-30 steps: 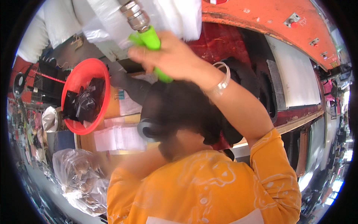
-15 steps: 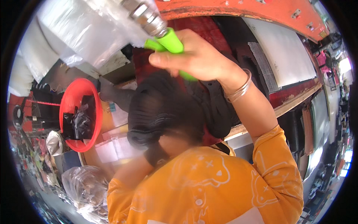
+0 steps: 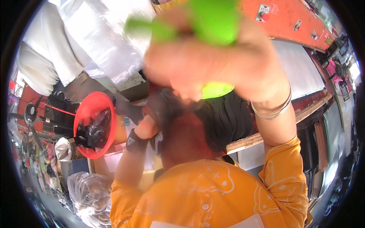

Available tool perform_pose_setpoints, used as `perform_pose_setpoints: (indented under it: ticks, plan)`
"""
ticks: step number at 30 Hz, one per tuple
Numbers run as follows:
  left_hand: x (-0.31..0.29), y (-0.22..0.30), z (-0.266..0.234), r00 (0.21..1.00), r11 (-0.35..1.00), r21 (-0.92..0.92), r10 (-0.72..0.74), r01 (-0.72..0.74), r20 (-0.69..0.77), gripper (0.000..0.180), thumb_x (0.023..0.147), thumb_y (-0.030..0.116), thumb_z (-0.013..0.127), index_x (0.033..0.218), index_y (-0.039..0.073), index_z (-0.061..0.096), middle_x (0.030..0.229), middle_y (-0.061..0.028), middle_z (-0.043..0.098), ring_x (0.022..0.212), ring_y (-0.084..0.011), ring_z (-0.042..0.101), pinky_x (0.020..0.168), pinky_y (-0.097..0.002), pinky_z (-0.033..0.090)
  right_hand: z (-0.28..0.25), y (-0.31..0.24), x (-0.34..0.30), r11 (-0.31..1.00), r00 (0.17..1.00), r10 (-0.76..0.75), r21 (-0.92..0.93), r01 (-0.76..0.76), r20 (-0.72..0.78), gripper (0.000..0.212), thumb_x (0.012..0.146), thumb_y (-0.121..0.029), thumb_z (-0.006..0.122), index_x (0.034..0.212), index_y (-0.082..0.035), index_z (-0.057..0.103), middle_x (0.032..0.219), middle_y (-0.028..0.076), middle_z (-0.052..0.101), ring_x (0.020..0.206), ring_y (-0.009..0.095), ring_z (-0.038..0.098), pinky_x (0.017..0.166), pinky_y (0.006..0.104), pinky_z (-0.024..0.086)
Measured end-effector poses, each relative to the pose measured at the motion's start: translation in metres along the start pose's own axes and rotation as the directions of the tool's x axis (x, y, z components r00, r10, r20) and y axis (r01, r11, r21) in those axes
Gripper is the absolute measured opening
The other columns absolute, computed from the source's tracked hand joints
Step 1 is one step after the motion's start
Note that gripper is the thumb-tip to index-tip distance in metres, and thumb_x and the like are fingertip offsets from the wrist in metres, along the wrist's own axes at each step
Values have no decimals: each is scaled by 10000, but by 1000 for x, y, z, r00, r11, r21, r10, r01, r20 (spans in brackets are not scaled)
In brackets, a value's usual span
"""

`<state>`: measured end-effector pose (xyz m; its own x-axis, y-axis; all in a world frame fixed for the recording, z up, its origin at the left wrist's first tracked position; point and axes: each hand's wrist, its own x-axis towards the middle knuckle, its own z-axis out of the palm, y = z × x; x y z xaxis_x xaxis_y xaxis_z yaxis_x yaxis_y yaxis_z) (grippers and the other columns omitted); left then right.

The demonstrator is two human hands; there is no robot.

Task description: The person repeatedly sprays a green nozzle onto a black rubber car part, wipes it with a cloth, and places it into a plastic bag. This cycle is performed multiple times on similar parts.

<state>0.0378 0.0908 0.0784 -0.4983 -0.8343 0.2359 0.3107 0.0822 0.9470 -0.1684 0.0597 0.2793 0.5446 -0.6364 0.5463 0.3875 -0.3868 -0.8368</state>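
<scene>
**Desk:** Green-handled tool (image 3: 213, 19): where is it, and how are you holding it?

**Spotter:** At the top centre of the frame, raised close to the lens and blurred. Your right hand (image 3: 213, 64) is wrapped round its middle, fingers closed on it, and green shows both above and below the fist. Thin bangles (image 3: 272, 110) sit on that wrist.

**Desk:** How will it handle?

**Spotter:** Judging by one hand lifting it overhead, it is probably light. The grip looks like stiff, smooth plastic, so it could slip in a damp palm. Hold it on the thick green part, where your fist is now. What is at its far end is too blurred to tell.

**Desk:** And your other hand?

**Spotter:** Your left hand (image 3: 146, 127) is at centre left, up against the dark hair, with a black band at the wrist. I cannot tell whether its fingers are apart or together.

**Desk:** What is around you?

**Spotter:** A red basin (image 3: 95, 104) at the left holds a black bag (image 3: 93, 131). A clear plastic bag (image 3: 89, 193) lies at the lower left. White plastic sheeting (image 3: 102, 41) hangs at the upper left, just beside the tool. An orange machine panel (image 3: 289, 19) crosses the upper right. A wooden-edged bench (image 3: 251, 140) runs under your raised arm. The sheeting and your own head are what crowd the tool most.
</scene>
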Motion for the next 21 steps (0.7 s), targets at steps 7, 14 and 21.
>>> perform_pose_setpoints:
  ticks: [7, 14, 21]
  plan:
    - [27, 23, -1, 924, 769, -522, 241, -369, -297, 1248, 600, 927, 341, 1464, 38, 199, 1493, -122, 279, 1372, -316, 261, 1122, -449, 220, 16, -14, 24, 841, 926, -374, -402, 362, 52, 259, 800, -194, 613, 719, 49, 572, 569, 118, 587, 496, 147, 585, 511, 306, 477]
    - [43, 40, 1, 869, 591, -678, 471, -437, -149, 1212, 658, 907, 292, 1441, -14, 216, 1424, -174, 345, 1268, -296, 387, 1071, -442, 293, 22, -24, 18, 912, 987, -163, -379, 155, 12, 280, 817, -245, 627, 738, 21, 590, 600, 105, 586, 574, 178, 593, 540, 337, 461]
    - [52, 27, 1, 903, 658, -675, 429, -335, -30, 1168, 692, 886, 275, 1432, -16, 231, 1446, -174, 325, 1293, -313, 363, 1093, -451, 270, 19, -20, 24, 919, 916, -366, -219, 327, -167, 266, 827, -245, 604, 786, 17, 593, 662, 148, 595, 642, 238, 602, 597, 352, 461]
